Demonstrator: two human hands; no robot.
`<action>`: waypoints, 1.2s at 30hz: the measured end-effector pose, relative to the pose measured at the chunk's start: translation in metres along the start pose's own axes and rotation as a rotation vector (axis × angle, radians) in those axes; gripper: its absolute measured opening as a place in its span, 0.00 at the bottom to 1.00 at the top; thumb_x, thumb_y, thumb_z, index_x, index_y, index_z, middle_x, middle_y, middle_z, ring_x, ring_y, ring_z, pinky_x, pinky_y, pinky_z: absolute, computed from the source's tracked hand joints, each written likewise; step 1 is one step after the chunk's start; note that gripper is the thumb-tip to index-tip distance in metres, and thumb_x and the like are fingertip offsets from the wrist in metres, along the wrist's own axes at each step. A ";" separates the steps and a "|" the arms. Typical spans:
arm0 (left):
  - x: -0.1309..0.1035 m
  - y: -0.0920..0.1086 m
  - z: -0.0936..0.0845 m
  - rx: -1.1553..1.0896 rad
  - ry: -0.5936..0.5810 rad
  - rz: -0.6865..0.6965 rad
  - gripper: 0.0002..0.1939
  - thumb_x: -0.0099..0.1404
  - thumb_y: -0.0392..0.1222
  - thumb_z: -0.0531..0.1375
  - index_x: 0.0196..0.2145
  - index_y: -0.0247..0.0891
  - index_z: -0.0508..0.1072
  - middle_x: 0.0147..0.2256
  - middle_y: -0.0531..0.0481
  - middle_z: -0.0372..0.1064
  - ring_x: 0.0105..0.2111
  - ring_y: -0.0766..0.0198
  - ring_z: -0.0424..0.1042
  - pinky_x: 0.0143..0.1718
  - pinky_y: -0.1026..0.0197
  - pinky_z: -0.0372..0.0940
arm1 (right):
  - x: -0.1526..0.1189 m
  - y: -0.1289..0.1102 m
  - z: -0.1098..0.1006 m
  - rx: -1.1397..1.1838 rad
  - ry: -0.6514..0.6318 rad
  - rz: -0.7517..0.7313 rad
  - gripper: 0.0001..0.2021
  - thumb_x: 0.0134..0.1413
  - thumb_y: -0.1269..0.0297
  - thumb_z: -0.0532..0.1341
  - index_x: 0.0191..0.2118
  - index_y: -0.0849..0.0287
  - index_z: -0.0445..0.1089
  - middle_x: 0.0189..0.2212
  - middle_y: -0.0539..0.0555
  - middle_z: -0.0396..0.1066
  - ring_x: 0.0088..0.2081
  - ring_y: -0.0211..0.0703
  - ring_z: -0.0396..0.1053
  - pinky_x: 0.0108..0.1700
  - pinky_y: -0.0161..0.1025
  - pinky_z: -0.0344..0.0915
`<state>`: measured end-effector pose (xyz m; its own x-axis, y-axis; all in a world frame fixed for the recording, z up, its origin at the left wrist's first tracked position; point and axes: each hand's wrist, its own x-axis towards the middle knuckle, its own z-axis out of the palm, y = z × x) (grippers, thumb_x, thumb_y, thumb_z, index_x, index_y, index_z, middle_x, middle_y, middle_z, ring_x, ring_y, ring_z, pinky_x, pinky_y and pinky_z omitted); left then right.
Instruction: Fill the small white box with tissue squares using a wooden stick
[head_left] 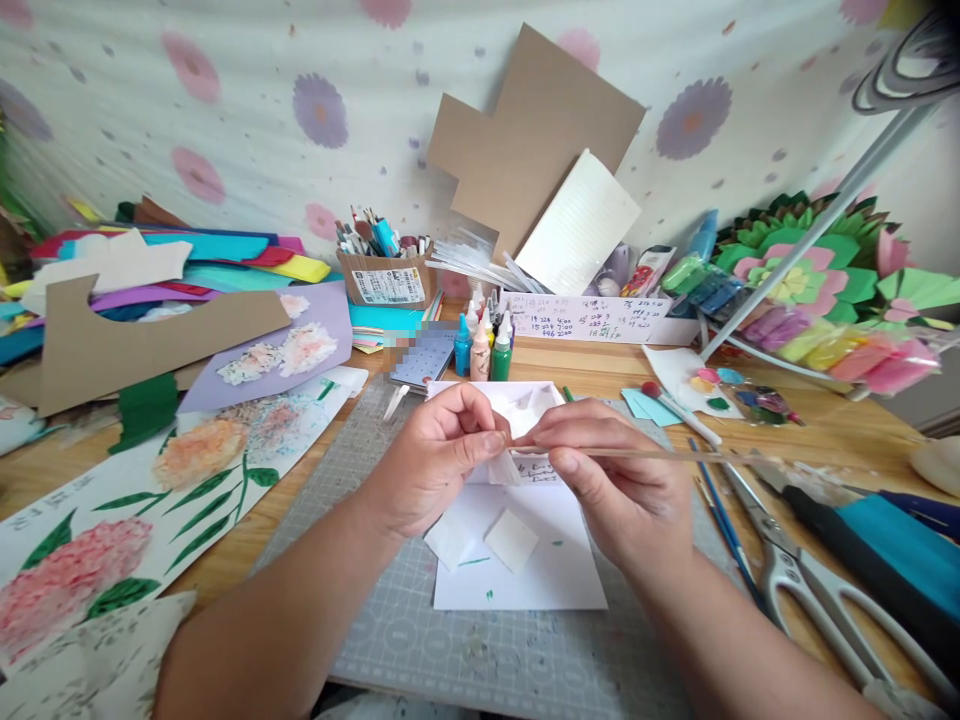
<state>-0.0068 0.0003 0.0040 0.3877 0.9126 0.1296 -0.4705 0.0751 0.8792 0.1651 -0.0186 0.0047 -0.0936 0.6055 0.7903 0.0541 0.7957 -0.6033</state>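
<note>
My right hand (619, 465) is closed on a thin brown wooden stick (675, 455), which lies nearly level and runs off to the right. My left hand (442, 450) pinches a small piece of white tissue paper (504, 468) at the stick's left end. Both hands are close together above a white sheet of paper (525, 590). On that sheet lie two white tissue squares (512, 541), along with small green paint marks. Just behind my hands stands a shallow white box (553, 392) with white pieces inside, partly hidden by my fingers.
A grey cutting mat (450, 650) lies beneath the sheet. Paint bottles (480, 350) stand behind the box. Scissors (802, 570) and paintbrushes (724, 530) lie at right. A flower painting (187, 500) and cardboard (150, 330) take up the left. A lamp pole (810, 240) rises at right.
</note>
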 end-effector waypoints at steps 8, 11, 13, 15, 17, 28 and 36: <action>0.001 0.001 -0.001 -0.005 0.006 -0.004 0.13 0.55 0.36 0.70 0.27 0.36 0.67 0.26 0.55 0.70 0.27 0.69 0.67 0.31 0.66 0.59 | -0.001 0.000 -0.001 -0.020 -0.004 0.017 0.10 0.55 0.75 0.64 0.38 0.53 0.78 0.32 0.53 0.81 0.37 0.45 0.76 0.41 0.46 0.74; 0.001 0.001 -0.001 -0.013 -0.003 -0.010 0.13 0.55 0.36 0.69 0.27 0.36 0.67 0.25 0.54 0.70 0.27 0.69 0.67 0.31 0.66 0.59 | -0.001 0.000 -0.002 -0.004 -0.007 0.015 0.09 0.55 0.75 0.64 0.38 0.53 0.78 0.32 0.53 0.81 0.37 0.45 0.76 0.41 0.45 0.74; 0.001 0.001 -0.001 -0.018 -0.007 -0.011 0.13 0.55 0.36 0.69 0.27 0.36 0.67 0.25 0.55 0.69 0.27 0.69 0.67 0.30 0.66 0.59 | 0.000 -0.001 -0.002 -0.003 -0.012 0.011 0.09 0.55 0.74 0.64 0.38 0.54 0.78 0.32 0.53 0.81 0.37 0.45 0.76 0.41 0.45 0.74; 0.001 0.000 -0.001 -0.021 -0.008 -0.009 0.13 0.56 0.36 0.69 0.27 0.36 0.66 0.24 0.55 0.69 0.26 0.69 0.67 0.30 0.66 0.59 | 0.000 -0.002 -0.002 -0.015 -0.016 0.002 0.09 0.55 0.74 0.64 0.38 0.54 0.78 0.31 0.53 0.81 0.37 0.45 0.76 0.40 0.45 0.74; 0.001 0.000 -0.001 -0.020 -0.007 -0.007 0.13 0.56 0.37 0.70 0.27 0.36 0.67 0.24 0.55 0.69 0.25 0.70 0.66 0.28 0.67 0.58 | 0.001 -0.002 -0.002 -0.028 -0.017 -0.008 0.08 0.56 0.73 0.64 0.38 0.53 0.78 0.31 0.53 0.81 0.36 0.45 0.76 0.40 0.45 0.74; 0.001 0.000 0.000 -0.019 0.011 -0.017 0.15 0.54 0.39 0.71 0.27 0.36 0.67 0.23 0.56 0.69 0.25 0.70 0.67 0.28 0.68 0.59 | 0.002 -0.004 -0.002 -0.039 0.003 -0.013 0.07 0.56 0.72 0.64 0.37 0.54 0.78 0.30 0.53 0.81 0.35 0.45 0.77 0.40 0.45 0.74; 0.002 0.000 0.001 0.009 0.029 -0.004 0.15 0.54 0.39 0.72 0.26 0.36 0.67 0.23 0.56 0.69 0.25 0.71 0.66 0.29 0.67 0.59 | 0.005 -0.006 -0.003 -0.070 -0.025 -0.025 0.08 0.55 0.74 0.63 0.36 0.54 0.78 0.29 0.53 0.81 0.35 0.45 0.77 0.39 0.45 0.74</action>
<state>-0.0057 0.0014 0.0045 0.3663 0.9236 0.1126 -0.4617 0.0753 0.8838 0.1669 -0.0204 0.0123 -0.1207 0.5858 0.8014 0.1210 0.8100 -0.5738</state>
